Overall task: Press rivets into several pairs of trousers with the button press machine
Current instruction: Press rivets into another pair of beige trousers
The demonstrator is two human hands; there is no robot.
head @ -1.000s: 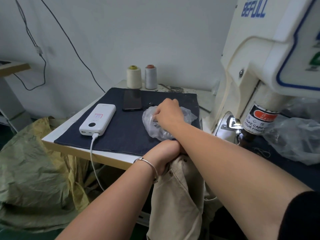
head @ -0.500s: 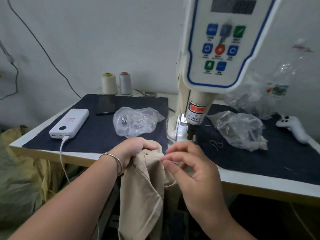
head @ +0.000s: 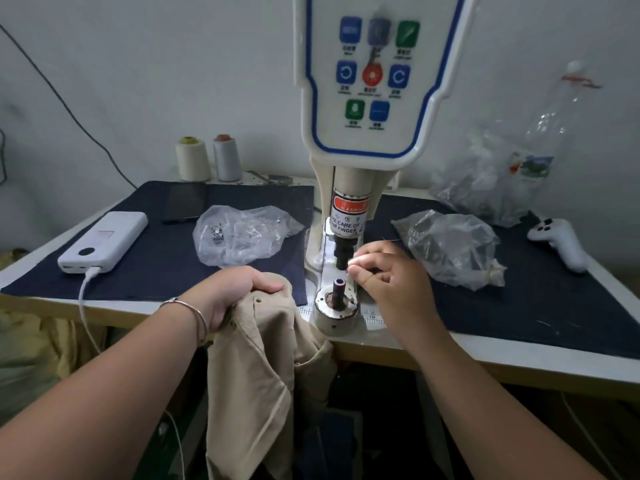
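The button press machine (head: 377, 98) stands at the table's middle, its upper die (head: 343, 254) above the lower die post (head: 338, 289). My left hand (head: 235, 289) grips the bunched top of the beige trousers (head: 263, 368), which hang over the table's front edge just left of the machine's base. My right hand (head: 384, 271) is up at the upper die with fingertips pinched together, lit by the machine's lamp; whatever small part they pinch is too small to make out. A clear bag of metal rivets (head: 242, 233) lies on the dark cloth to the left of the machine.
A second clear bag (head: 450, 247) lies right of the machine, with more plastic bags (head: 491, 178) behind it and a white handle-shaped device (head: 561, 240) beyond. On the left sit a white power bank (head: 104, 240) with cable, a phone (head: 185, 202) and two thread cones (head: 207, 157).
My right hand left the rivet bag, swung back across to the trousers, then rose to the upper die. The view turned right onto the machine. My left hand kept its grip on the trousers.
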